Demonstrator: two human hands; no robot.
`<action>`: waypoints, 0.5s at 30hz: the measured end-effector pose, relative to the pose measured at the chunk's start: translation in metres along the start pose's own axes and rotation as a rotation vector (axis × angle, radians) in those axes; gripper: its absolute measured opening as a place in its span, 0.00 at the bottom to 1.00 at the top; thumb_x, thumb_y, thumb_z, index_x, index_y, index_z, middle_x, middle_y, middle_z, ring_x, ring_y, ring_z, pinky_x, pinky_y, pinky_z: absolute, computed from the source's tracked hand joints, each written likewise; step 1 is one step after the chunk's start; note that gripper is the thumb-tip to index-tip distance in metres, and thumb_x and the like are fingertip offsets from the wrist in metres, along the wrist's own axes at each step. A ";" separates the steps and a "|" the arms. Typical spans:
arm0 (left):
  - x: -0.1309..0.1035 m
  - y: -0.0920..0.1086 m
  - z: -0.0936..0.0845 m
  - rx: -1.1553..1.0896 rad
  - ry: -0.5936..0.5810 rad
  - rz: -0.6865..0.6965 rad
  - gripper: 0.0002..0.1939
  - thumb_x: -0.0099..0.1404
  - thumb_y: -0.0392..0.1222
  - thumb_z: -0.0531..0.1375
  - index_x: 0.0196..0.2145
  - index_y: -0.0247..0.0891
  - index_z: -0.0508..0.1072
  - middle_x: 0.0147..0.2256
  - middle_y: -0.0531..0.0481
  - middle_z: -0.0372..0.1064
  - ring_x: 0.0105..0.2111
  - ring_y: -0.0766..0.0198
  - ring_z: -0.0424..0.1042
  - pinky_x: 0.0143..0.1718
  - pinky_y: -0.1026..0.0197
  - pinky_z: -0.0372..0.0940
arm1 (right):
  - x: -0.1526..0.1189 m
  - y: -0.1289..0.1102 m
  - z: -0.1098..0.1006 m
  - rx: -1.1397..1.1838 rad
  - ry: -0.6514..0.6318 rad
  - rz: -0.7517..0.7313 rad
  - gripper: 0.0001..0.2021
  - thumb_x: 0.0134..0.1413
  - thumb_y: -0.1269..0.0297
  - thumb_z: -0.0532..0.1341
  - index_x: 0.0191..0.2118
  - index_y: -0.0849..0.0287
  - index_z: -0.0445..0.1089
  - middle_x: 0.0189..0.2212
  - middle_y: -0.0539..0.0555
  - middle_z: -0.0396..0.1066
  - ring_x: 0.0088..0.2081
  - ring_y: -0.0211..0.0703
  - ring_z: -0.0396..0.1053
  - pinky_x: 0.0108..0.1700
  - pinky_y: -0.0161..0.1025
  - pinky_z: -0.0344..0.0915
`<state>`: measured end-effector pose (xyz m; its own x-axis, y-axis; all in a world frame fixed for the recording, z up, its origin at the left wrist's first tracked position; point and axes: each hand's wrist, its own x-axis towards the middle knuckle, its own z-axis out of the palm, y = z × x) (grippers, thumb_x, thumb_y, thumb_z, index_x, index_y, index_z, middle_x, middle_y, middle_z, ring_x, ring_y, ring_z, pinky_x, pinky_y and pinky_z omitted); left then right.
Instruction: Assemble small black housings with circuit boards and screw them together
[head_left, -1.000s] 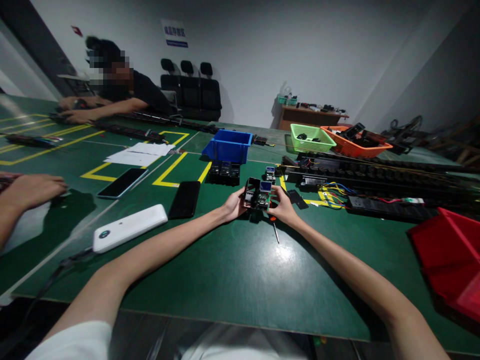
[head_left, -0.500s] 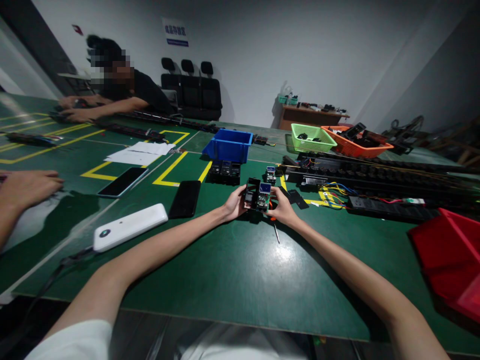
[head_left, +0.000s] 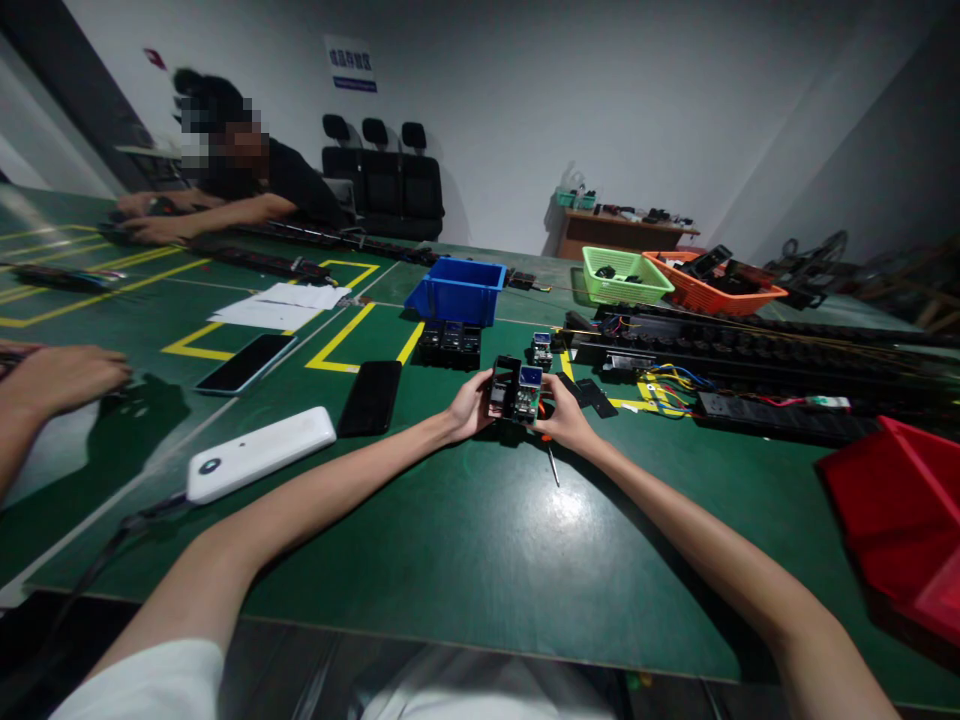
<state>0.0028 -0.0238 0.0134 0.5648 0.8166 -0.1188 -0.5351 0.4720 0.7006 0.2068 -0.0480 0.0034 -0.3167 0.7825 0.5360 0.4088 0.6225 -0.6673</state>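
Note:
My left hand is closed on a black plastic housing, gripping its left side. My right hand holds a green circuit board with a small blue screen right beside the housing. The two parts are side by side just above the table; whether they touch I cannot tell. Beneath my right hand lies a screwdriver, its orange handle partly hidden. A similar board module stands just behind. Several black modules sit in a group to the left, and thin black plates lie to the right.
On the green table are a black phone, a white device, a blue bin, a red bin, green and orange baskets, and long black assemblies with wires. Co-workers' hands are at left.
My hands and the parts in them have hardly moved. At the left edge, a co-worker's hand has shifted slightly.

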 end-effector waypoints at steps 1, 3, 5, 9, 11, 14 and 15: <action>0.000 0.000 0.000 -0.003 -0.001 0.002 0.19 0.69 0.46 0.50 0.44 0.28 0.74 0.28 0.44 0.73 0.23 0.65 0.69 0.20 0.67 0.60 | 0.000 0.000 0.000 -0.003 0.001 -0.001 0.32 0.41 0.65 0.70 0.54 0.56 0.61 0.50 0.58 0.68 0.49 0.52 0.69 0.52 0.50 0.67; 0.000 0.000 0.000 -0.001 -0.002 0.004 0.19 0.69 0.45 0.50 0.44 0.28 0.74 0.29 0.43 0.74 0.24 0.65 0.70 0.22 0.67 0.62 | 0.000 0.001 0.000 -0.009 0.005 -0.006 0.32 0.40 0.66 0.70 0.54 0.56 0.60 0.50 0.58 0.68 0.49 0.52 0.69 0.52 0.50 0.67; 0.000 0.000 0.000 0.011 -0.002 0.003 0.19 0.70 0.46 0.50 0.45 0.29 0.74 0.31 0.42 0.75 0.25 0.63 0.72 0.24 0.65 0.65 | 0.000 0.002 0.001 -0.007 0.013 -0.010 0.33 0.41 0.66 0.70 0.54 0.56 0.60 0.50 0.58 0.67 0.49 0.52 0.69 0.52 0.50 0.67; -0.001 0.000 0.001 0.038 -0.002 -0.010 0.20 0.69 0.46 0.50 0.45 0.28 0.73 0.32 0.40 0.75 0.27 0.61 0.73 0.26 0.63 0.66 | 0.000 0.003 0.002 0.014 0.035 -0.014 0.32 0.42 0.65 0.70 0.54 0.56 0.60 0.50 0.58 0.67 0.49 0.51 0.69 0.52 0.49 0.68; -0.001 0.000 0.000 0.040 -0.008 -0.012 0.20 0.69 0.46 0.50 0.44 0.28 0.73 0.31 0.40 0.75 0.26 0.62 0.73 0.25 0.64 0.65 | 0.000 0.004 0.002 0.015 0.037 -0.015 0.32 0.42 0.65 0.70 0.54 0.56 0.60 0.50 0.58 0.67 0.49 0.51 0.69 0.52 0.49 0.68; 0.000 0.001 0.000 0.038 -0.019 -0.011 0.20 0.69 0.47 0.49 0.44 0.28 0.73 0.31 0.41 0.75 0.24 0.63 0.72 0.23 0.65 0.64 | -0.001 0.005 0.002 0.005 0.036 -0.015 0.32 0.42 0.65 0.70 0.54 0.56 0.60 0.50 0.58 0.67 0.49 0.51 0.69 0.52 0.49 0.68; 0.000 0.001 0.000 0.037 -0.022 -0.010 0.20 0.69 0.47 0.49 0.45 0.28 0.73 0.31 0.41 0.74 0.24 0.63 0.72 0.22 0.66 0.63 | -0.001 0.005 0.002 0.003 0.034 -0.015 0.32 0.42 0.65 0.70 0.54 0.56 0.60 0.50 0.58 0.67 0.49 0.51 0.69 0.52 0.49 0.68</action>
<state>0.0023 -0.0237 0.0136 0.5843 0.8040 -0.1108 -0.5058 0.4675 0.7250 0.2072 -0.0456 -0.0012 -0.2932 0.7727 0.5630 0.4021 0.6340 -0.6606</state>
